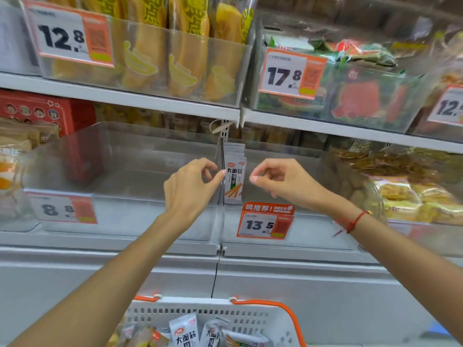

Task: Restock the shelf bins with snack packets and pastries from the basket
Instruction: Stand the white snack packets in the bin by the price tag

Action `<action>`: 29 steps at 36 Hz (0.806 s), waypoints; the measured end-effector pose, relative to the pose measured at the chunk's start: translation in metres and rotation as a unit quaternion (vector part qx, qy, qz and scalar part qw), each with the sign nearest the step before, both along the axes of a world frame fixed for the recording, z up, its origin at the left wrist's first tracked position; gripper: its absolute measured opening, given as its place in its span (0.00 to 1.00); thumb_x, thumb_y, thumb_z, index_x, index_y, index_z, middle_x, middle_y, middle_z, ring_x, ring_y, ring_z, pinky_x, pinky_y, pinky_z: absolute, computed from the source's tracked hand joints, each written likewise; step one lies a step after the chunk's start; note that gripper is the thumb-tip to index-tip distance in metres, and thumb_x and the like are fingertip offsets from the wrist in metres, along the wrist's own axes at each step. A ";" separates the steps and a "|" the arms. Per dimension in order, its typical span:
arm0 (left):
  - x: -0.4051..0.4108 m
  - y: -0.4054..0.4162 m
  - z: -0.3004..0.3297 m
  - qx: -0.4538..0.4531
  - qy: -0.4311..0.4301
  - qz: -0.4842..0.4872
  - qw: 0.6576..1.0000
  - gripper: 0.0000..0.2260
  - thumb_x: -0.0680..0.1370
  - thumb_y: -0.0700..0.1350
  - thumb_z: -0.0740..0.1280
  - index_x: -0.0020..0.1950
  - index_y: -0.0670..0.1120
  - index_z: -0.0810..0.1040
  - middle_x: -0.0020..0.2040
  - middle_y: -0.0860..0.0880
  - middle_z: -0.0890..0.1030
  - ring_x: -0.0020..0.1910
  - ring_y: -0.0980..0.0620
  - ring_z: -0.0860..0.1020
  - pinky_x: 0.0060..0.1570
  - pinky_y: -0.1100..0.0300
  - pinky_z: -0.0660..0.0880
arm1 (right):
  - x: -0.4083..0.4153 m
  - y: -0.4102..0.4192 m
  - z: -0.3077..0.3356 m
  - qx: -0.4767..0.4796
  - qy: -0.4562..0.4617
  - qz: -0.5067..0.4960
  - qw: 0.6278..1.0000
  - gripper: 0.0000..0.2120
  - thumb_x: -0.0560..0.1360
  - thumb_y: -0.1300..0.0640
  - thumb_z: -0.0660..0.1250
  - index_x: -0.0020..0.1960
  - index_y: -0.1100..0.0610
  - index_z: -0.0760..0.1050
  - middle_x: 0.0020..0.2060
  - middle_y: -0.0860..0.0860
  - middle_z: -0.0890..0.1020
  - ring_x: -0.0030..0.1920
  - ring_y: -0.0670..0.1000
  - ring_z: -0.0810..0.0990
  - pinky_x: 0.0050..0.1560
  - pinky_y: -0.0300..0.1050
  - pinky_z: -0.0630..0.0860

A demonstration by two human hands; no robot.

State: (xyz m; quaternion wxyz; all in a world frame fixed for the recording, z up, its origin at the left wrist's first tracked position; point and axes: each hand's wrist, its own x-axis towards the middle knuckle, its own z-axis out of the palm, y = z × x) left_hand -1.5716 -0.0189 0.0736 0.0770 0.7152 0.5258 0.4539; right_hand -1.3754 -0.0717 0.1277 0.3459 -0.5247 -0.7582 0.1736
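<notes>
A row of white snack packets (pixel 234 180) stands upright in the clear bin (pixel 295 242) marked 13.5, against its left wall. My left hand (pixel 191 189) reaches in from the left, and its thumb and forefinger pinch the left edge of the front packet. My right hand (pixel 280 181) hovers just right of the row with its fingertips pinched together, holding nothing and a small gap away from the packet. The white basket (pixel 253 319) with orange handles sits at the bottom, holding several more white packets (pixel 184 333) and pastries.
The clear bin (pixel 120 171) marked 8.8, to the left, holds nothing visible. Wrapped pastries (pixel 411 199) fill the bin at right. The shelf above carries bins of yellow lemon pastries (pixel 180 56) and watermelon packets (pixel 355 96). A red box (pixel 47 111) stands at back left.
</notes>
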 end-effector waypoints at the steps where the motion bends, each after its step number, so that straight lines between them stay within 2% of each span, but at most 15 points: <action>1: -0.002 -0.005 0.000 0.007 0.001 -0.004 1.000 0.10 0.77 0.61 0.64 0.50 0.57 0.78 0.41 0.58 0.78 0.40 0.56 0.77 0.38 0.61 0.69 | -0.005 -0.007 -0.005 -0.014 -0.001 0.015 1.000 0.02 0.75 0.56 0.70 0.45 0.54 0.80 0.32 0.47 0.80 0.32 0.43 0.76 0.35 0.38 0.75; 5: -0.013 -0.036 -0.010 0.033 -0.026 -0.030 0.999 0.04 0.77 0.55 0.66 0.48 0.57 0.78 0.40 0.60 0.78 0.37 0.61 0.75 0.37 0.62 0.70 | -0.018 -0.022 -0.043 -0.111 -0.022 0.051 0.992 0.02 0.75 0.58 0.70 0.47 0.56 0.79 0.34 0.51 0.80 0.30 0.43 0.77 0.33 0.37 0.74; 8: -0.023 -0.059 -0.032 0.020 -0.037 -0.031 0.999 0.02 0.76 0.52 0.67 0.47 0.57 0.78 0.40 0.61 0.78 0.39 0.62 0.75 0.36 0.67 0.68 | -0.020 -0.025 -0.085 -0.208 -0.077 0.052 0.974 0.06 0.77 0.58 0.68 0.52 0.58 0.78 0.34 0.49 0.79 0.29 0.43 0.77 0.33 0.35 0.74; 11: -0.032 -0.076 -0.061 -0.022 -0.017 -0.031 0.999 0.03 0.77 0.52 0.67 0.49 0.57 0.79 0.40 0.63 0.76 0.37 0.63 0.74 0.36 0.70 0.65 | -0.020 -0.028 -0.131 -0.348 -0.156 0.046 0.923 0.13 0.79 0.56 0.64 0.61 0.62 0.73 0.37 0.49 0.79 0.33 0.44 0.78 0.33 0.35 0.75; 14: -0.043 -0.088 -0.091 -0.079 0.028 -0.052 0.995 0.05 0.77 0.50 0.67 0.52 0.56 0.80 0.42 0.62 0.76 0.41 0.62 0.74 0.38 0.62 0.69 | -0.018 -0.034 -0.176 -0.450 -0.214 0.049 0.866 0.14 0.81 0.56 0.61 0.64 0.62 0.71 0.46 0.54 0.81 0.37 0.45 0.78 0.36 0.34 0.75; 16: -0.050 -0.092 -0.110 -0.130 0.054 -0.061 0.988 0.07 0.77 0.50 0.67 0.55 0.56 0.79 0.45 0.60 0.79 0.45 0.58 0.77 0.44 0.59 0.72 | -0.018 -0.040 -0.206 -0.476 -0.221 0.046 0.850 0.14 0.81 0.57 0.60 0.63 0.61 0.73 0.51 0.56 0.82 0.39 0.46 0.79 0.37 0.33 0.74; 18: -0.056 -0.094 -0.130 -0.177 0.089 -0.068 0.978 0.08 0.78 0.51 0.66 0.56 0.56 0.79 0.48 0.58 0.79 0.49 0.56 0.79 0.46 0.58 0.73 | -0.023 -0.048 -0.232 -0.472 -0.231 0.043 0.850 0.13 0.80 0.58 0.60 0.60 0.61 0.76 0.50 0.55 0.82 0.39 0.47 0.78 0.37 0.34 0.73; 20: -0.061 -0.094 -0.151 -0.222 0.129 -0.063 0.964 0.09 0.78 0.51 0.66 0.58 0.56 0.78 0.50 0.58 0.80 0.50 0.56 0.79 0.44 0.60 0.71 | -0.031 -0.056 -0.256 -0.467 -0.237 0.044 0.851 0.12 0.79 0.59 0.60 0.59 0.61 0.77 0.48 0.52 0.80 0.38 0.46 0.74 0.38 0.35 0.72; 22: -0.061 -0.093 -0.173 -0.264 0.153 -0.069 0.950 0.10 0.79 0.50 0.65 0.60 0.54 0.77 0.56 0.57 0.80 0.47 0.57 0.79 0.40 0.63 0.70 | -0.041 -0.063 -0.280 -0.466 -0.218 0.040 0.857 0.09 0.79 0.59 0.60 0.54 0.58 0.78 0.44 0.49 0.77 0.41 0.46 0.73 0.45 0.39 0.72; 24: -0.061 -0.094 -0.198 -0.317 0.159 -0.081 0.931 0.12 0.80 0.47 0.64 0.64 0.51 0.76 0.61 0.56 0.78 0.41 0.59 0.78 0.37 0.68 0.70 | -0.052 -0.067 -0.299 -0.420 -0.192 0.013 0.887 0.08 0.78 0.60 0.61 0.54 0.56 0.77 0.49 0.51 0.79 0.49 0.50 0.76 0.54 0.44 0.73; 25: -0.062 -0.095 -0.211 -0.344 0.162 -0.083 0.921 0.14 0.80 0.45 0.64 0.66 0.50 0.74 0.63 0.55 0.78 0.41 0.59 0.79 0.39 0.66 0.74 | -0.058 -0.069 -0.308 -0.390 -0.174 -0.007 0.904 0.11 0.76 0.61 0.62 0.58 0.57 0.76 0.54 0.52 0.79 0.53 0.53 0.77 0.56 0.46 0.74; 26: -0.063 -0.095 -0.225 -0.363 0.168 -0.081 0.913 0.15 0.80 0.44 0.64 0.67 0.50 0.73 0.64 0.53 0.78 0.45 0.58 0.80 0.46 0.60 0.77 | -0.065 -0.069 -0.313 -0.367 -0.157 -0.022 0.917 0.14 0.75 0.62 0.62 0.61 0.58 0.75 0.57 0.53 0.79 0.56 0.54 0.78 0.56 0.47 0.75; 28: -0.064 -0.096 -0.247 -0.367 0.182 -0.065 0.910 0.17 0.78 0.41 0.65 0.67 0.50 0.73 0.63 0.52 0.79 0.51 0.55 0.80 0.58 0.51 0.76 | -0.077 -0.069 -0.324 -0.351 -0.128 -0.035 0.927 0.13 0.76 0.63 0.60 0.60 0.59 0.74 0.55 0.55 0.80 0.51 0.56 0.80 0.51 0.49 0.77; 29: -0.064 -0.096 -0.254 -0.354 0.192 -0.054 0.914 0.17 0.78 0.41 0.65 0.66 0.51 0.74 0.63 0.53 0.79 0.54 0.55 0.79 0.60 0.51 0.74 | -0.082 -0.068 -0.329 -0.352 -0.117 -0.039 0.928 0.11 0.77 0.63 0.58 0.59 0.59 0.73 0.52 0.56 0.81 0.48 0.57 0.80 0.49 0.51 0.78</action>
